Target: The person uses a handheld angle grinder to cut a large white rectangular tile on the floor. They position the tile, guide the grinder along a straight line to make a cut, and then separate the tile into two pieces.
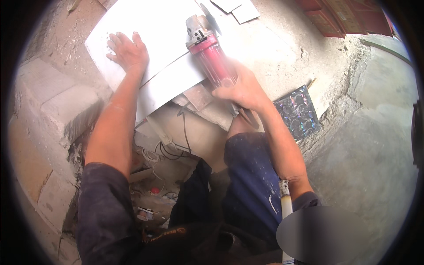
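Observation:
My left hand (128, 52) lies flat on a large white tile (154, 31), its fingers spread. A thin dark line runs slantwise across the tile, between that hand and the tool. My right hand (245, 87) is wrapped round the rear of a red angle grinder (213, 57). The grinder's metal head points away from me over the tile, and its thin disc (211, 18) stands on edge at the far right of the head. Whether the disc touches the tile I cannot tell. Near the right forearm lies a dark patterned tile (298, 110).
White offcuts (242, 12) lie at the far edge, with red boxes (342, 15) at the far right. Pale blocks (66, 95) stand on the left. Cables (170, 152) and debris lie below the tile. A lit cigarette (286, 207) shows at the lower right.

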{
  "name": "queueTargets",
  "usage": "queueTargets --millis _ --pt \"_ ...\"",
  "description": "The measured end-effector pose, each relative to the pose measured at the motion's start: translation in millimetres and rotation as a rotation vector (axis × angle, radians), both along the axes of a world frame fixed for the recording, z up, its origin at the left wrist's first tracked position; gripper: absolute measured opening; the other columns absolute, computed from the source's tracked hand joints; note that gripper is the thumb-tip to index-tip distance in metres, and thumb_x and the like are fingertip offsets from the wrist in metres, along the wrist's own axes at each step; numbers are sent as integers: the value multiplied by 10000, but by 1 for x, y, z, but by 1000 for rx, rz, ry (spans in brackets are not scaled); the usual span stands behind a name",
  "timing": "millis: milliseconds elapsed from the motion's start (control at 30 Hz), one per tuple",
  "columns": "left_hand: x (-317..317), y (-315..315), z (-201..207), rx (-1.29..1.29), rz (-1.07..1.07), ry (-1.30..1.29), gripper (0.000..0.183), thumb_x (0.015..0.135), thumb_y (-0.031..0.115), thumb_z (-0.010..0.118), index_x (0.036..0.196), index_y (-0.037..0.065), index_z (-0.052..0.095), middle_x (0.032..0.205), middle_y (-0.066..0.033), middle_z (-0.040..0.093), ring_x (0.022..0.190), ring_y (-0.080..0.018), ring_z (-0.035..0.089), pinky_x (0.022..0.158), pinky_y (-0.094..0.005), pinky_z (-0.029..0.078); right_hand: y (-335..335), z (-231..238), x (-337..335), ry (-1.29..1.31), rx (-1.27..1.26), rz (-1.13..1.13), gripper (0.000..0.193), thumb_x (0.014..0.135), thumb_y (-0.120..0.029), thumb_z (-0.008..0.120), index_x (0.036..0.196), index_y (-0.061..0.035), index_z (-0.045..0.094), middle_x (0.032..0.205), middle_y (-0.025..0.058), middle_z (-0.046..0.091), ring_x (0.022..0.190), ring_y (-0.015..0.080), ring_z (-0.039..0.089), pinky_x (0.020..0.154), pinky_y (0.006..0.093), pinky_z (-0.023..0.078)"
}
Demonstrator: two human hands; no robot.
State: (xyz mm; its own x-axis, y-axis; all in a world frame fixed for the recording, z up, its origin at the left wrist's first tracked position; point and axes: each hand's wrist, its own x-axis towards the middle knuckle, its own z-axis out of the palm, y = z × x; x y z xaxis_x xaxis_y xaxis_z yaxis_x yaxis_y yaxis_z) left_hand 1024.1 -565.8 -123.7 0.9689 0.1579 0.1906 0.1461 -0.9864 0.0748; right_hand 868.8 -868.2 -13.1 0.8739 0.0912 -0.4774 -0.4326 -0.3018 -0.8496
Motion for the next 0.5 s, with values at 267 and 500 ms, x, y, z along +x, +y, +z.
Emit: queueTargets --millis 267,500 --pt "1 2 -3 23 -9 -9 728 1056 456 365 1546 -80 308 1651 -264 217 1548 -413 148 1222 -633 75 -4 -6 -16 -24 23 -19 852 616 -266 840 1355 29 532 1131 222 663 1048 319 661 947 383 510" --pt "0 1 -1 51 -4 -9 720 1059 454 366 1542 -78 320 1644 -261 237 1544 -405 165 1218 -634 90 -6 -3 -19 5 32 -10 853 621 -271 847 1354 30 535 1136 227 663 1052 317 660 945 388 510"
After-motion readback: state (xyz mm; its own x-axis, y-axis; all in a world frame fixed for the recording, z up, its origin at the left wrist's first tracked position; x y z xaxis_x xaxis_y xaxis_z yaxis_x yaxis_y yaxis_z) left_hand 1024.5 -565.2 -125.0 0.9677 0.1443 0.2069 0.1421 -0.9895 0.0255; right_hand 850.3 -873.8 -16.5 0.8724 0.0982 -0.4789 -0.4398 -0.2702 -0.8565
